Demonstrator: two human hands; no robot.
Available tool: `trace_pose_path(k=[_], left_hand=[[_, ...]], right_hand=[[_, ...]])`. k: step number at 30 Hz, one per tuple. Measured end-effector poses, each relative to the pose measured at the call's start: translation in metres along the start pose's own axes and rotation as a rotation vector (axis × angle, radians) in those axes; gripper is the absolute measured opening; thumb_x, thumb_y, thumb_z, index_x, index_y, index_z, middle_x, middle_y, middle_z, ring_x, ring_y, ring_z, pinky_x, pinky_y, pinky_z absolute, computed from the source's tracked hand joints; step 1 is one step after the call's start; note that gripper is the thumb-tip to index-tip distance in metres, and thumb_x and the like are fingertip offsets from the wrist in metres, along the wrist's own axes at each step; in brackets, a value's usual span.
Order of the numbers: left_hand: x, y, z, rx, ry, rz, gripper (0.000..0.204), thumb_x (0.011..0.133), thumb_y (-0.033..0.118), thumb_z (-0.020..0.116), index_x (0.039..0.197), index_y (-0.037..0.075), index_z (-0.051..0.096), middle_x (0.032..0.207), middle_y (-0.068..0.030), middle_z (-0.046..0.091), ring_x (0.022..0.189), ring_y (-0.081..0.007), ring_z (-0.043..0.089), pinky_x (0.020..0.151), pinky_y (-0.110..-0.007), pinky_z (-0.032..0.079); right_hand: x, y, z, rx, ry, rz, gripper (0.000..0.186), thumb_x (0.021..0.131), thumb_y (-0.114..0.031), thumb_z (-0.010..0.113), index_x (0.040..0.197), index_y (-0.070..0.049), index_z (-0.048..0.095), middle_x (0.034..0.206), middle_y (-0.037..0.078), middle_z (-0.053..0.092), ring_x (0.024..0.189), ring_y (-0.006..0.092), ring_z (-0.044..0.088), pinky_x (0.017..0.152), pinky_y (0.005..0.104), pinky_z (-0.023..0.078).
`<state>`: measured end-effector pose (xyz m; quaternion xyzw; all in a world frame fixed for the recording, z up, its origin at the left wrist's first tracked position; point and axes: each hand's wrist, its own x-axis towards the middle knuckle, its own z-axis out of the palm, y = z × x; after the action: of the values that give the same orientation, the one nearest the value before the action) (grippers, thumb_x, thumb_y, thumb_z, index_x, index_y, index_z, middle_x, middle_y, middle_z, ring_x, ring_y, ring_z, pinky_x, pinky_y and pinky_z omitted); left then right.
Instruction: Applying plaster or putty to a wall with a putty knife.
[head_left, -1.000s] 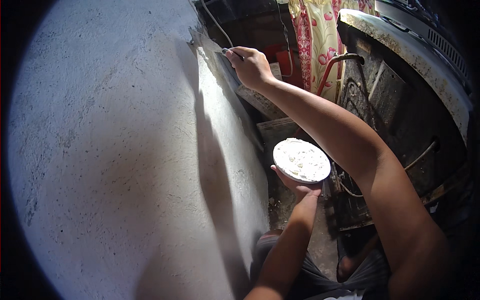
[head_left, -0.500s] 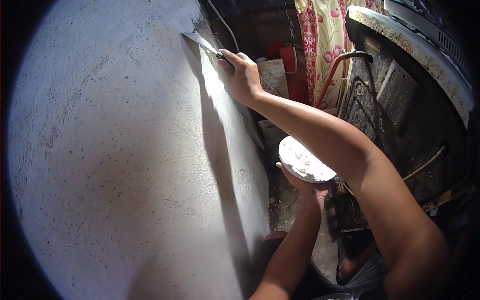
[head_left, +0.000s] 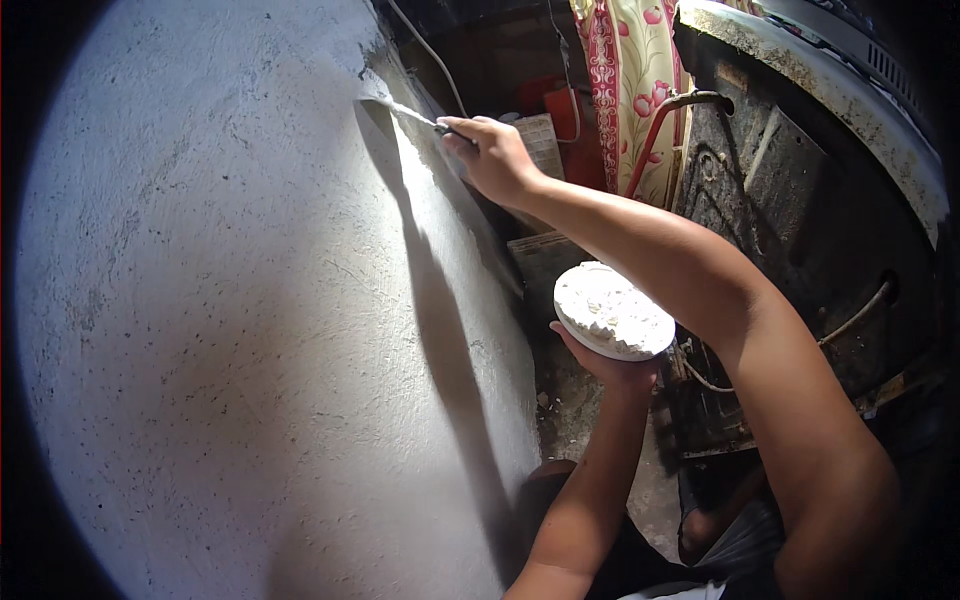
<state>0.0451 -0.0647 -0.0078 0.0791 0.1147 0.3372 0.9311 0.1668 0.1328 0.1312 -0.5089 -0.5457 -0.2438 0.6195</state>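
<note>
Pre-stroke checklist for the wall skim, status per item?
1. Blade contact: right hand holds the putty knife with its blade on the grey wall, near the upper edge. Ok.
2. Grip on the handle: fingers closed around it. Ok.
3. Putty supply: the round plate carries a white heap. Ok.
4. Plate support: left hand cups it from beneath, roughly level. Ok.
5. Load on the blade: blade too small and bright to read. Cannot tell.
6. Stroke path: wall below the blade bare, but the arm's shadow runs down it. Cannot tell for surface flaws there.
</note>
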Motion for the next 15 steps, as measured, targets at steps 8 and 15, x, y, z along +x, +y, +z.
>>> trace_pose_path(k=[8,15], left_hand=[[0.004,0.001,-0.009,0.022,-0.016,0.07,0.094,0.095,0.083,0.02,0.157,0.014,0.033,0.155,-0.0109,0.042,0.141,-0.0354,0.044,0.116,-0.053,0.037],[0.005,-0.008,-0.035,0.166,-0.13,0.153,0.105,0.085,0.093,0.027,0.158,0.018,0.034,0.16,-0.01,0.035,0.146,-0.0351,0.036,0.118,-0.059,0.034]], right_hand=[[0.012,-0.017,-0.03,0.509,-0.172,0.702,0.04,0.108,-0.03,0.055,0.138,-0.004,0.063,0.085,0.001,0.067,0.065,0.005,0.048,0.055,0.0215,0.043],[0.047,-0.028,-0.015,0.236,-0.038,0.516,0.032,0.102,-0.03,0.064,0.123,-0.007,0.072,0.089,0.01,0.075,0.078,0.0142,0.065,0.073,0.0317,0.052]])
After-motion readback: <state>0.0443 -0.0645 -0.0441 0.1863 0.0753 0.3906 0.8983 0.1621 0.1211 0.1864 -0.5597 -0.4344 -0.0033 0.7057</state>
